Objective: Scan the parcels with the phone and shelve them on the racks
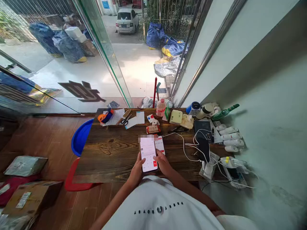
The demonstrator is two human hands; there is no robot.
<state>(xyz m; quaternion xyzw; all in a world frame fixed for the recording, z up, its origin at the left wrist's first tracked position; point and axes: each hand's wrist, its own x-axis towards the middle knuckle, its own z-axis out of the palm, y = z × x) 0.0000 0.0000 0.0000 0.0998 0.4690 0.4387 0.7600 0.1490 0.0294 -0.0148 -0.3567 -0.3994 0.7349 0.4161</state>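
A smartphone (148,154) with a lit white screen is held upright over the near edge of a dark wooden table (112,150). My left hand (136,171) grips its lower left side with fingers wrapped behind it. On the lower right side my right hand (163,163) grips the phone too, its thumb resting by the screen. A red and white card or slip (160,145) lies on the table just behind the phone's right side.
Scissors (124,120), papers, a bottle (160,108), small boxes, white cables (189,147), chargers and rolled white items (231,136) crowd the table's far and right parts. Blue and red stools (80,137) stand left of it. Parcels (28,195) lie on the floor at left. Glass doors stand ahead.
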